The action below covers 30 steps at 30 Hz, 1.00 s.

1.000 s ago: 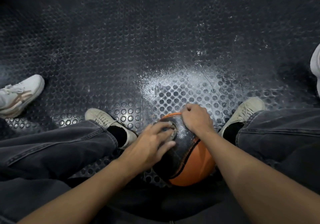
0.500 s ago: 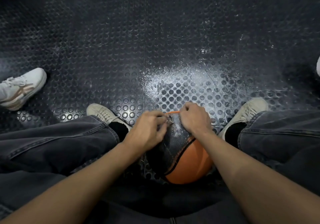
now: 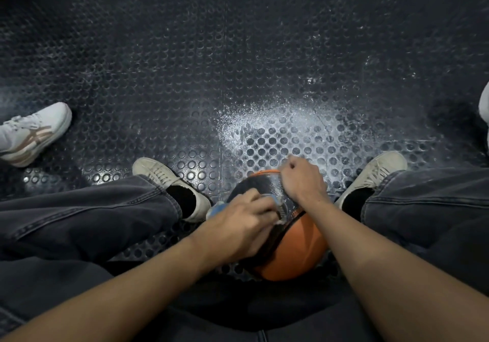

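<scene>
An orange and black basketball [image 3: 299,249] sits on the studded floor between my feet. My left hand [image 3: 243,225] lies on its black upper side, fingers curled over a small blue and white thing [image 3: 215,206] that shows at the hand's left edge and at the fingertips. What that thing is I cannot make out. My right hand [image 3: 304,180] rests as a fist on the ball's far top, knuckles up. Anything inside that fist is hidden.
My pale shoes stand left [image 3: 169,180] and right [image 3: 375,172] of the ball, my legs in dark jeans. Another person's white sneaker [image 3: 31,135] is at the far left, and a white shoe [image 3: 485,109] at the right edge. A whitish dusty patch [image 3: 264,125] marks the black rubber floor.
My left hand has slid down the ball's near-left side, and the blue and white thing now shows under it. My right fist stays on the ball's top.
</scene>
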Motion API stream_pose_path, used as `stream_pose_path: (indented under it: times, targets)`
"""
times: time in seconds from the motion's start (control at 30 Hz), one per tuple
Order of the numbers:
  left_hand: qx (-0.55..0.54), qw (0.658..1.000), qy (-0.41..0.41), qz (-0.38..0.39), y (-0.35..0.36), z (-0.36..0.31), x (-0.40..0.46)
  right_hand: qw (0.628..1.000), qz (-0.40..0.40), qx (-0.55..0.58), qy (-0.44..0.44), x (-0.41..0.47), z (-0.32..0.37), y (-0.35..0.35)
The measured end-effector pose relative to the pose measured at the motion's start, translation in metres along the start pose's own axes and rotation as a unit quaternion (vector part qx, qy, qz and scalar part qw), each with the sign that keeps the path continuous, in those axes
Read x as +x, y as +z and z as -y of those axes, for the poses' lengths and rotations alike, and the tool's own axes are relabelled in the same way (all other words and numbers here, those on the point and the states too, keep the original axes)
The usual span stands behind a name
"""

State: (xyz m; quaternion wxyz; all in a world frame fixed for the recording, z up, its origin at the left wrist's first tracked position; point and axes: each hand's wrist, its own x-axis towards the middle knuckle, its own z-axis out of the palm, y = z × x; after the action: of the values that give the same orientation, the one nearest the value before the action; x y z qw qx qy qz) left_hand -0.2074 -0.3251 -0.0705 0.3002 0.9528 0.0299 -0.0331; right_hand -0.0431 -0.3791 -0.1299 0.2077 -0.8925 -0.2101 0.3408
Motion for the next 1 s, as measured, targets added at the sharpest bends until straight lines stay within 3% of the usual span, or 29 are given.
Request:
stream_pose_path:
  times: [0.17,0.23,0.3,0.37,0.43,0.5,0.67,0.8,0.83,0.97,1.0]
  targets:
    - [-0.009,0.986,-0.134,-0.099,-0.006,0.029,0.016,0.999,-0.013,0.007,0.032,-0.002,0.007,0.004]
    - [0.003,0.994,-0.084,-0.076,0.004,0.009,0.013,0.998,-0.018,0.01,0.052,-0.003,0.005,0.0]
    - [0.008,1.0,-0.006,-0.006,0.007,-0.008,0.005,0.999,-0.015,0.006,0.05,-0.006,0.002,-0.007]
    - [0.018,1.0,0.009,-0.003,0.0,0.003,0.008,0.999,-0.003,0.012,0.034,-0.005,0.002,-0.007]
    - [0.002,0.995,-0.073,-0.073,-0.004,0.024,0.019,0.999,-0.004,0.021,0.034,-0.003,0.004,-0.002]
    - [0.012,0.987,-0.131,-0.091,-0.004,0.028,0.021,0.998,-0.016,0.023,0.052,-0.003,0.006,0.001]
    - [0.019,0.999,0.017,0.02,-0.005,0.007,0.006,0.997,-0.022,0.015,0.074,-0.002,-0.001,-0.006]
    - [0.0,0.986,-0.136,-0.094,-0.005,0.027,0.029,0.998,-0.011,0.013,0.056,-0.001,0.007,0.002]
    - [0.009,0.987,-0.131,-0.088,-0.001,0.02,0.026,0.998,-0.02,0.008,0.06,-0.001,0.007,0.003]
    - [0.01,0.999,0.03,0.017,0.0,0.004,0.001,0.997,-0.024,0.016,0.066,0.001,-0.002,-0.003]
    - [0.009,1.0,0.019,0.005,-0.004,0.011,0.003,0.998,-0.019,0.022,0.064,0.001,-0.001,-0.003]
